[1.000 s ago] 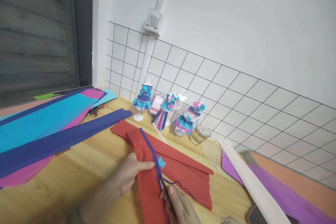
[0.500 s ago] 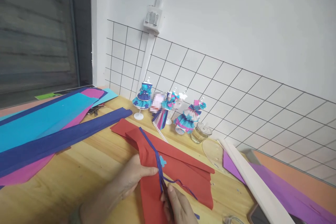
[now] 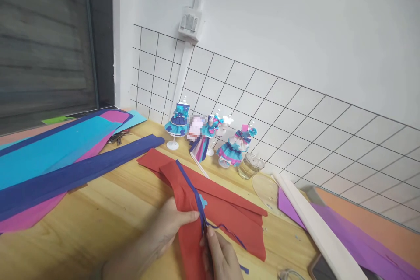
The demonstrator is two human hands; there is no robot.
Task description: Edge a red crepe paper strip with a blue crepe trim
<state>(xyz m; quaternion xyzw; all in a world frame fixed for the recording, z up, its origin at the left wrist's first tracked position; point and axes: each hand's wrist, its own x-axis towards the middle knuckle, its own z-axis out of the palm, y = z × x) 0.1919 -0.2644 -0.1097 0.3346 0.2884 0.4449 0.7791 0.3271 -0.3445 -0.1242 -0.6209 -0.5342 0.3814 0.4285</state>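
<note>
My left hand (image 3: pixel 169 223) is closed on a folded strip of red crepe paper (image 3: pixel 188 245), its thumb pressing beside a dark blue paper edge (image 3: pixel 188 179) that runs along the strip. My right hand (image 3: pixel 223 251) grips dark scissors (image 3: pixel 205 245), mostly hidden by the fingers, with the blades at the blue edge just below my left thumb. From the blades a thin blue sliver (image 3: pixel 226 229) curls off to the right. Beneath lies a larger sheet of red paper (image 3: pixel 243 223), and a light blue flower-shaped cutout (image 3: pixel 203 201) shows beside the blue edge.
Small dress stands with paper dresses (image 3: pixel 234 148) line the back of the table near a glass jar (image 3: pixel 250 166). Blue and pink paper sheets (image 3: pixel 65 144) lie at left. A pale paper roll (image 3: pixel 315 227), purple sheets (image 3: pixel 361 236) and a dark phone-like object (image 3: pixel 316 267) are at right.
My right hand and the scissors have shifted slightly up along the blue edge toward my left thumb. The left hand keeps its hold on the red paper.
</note>
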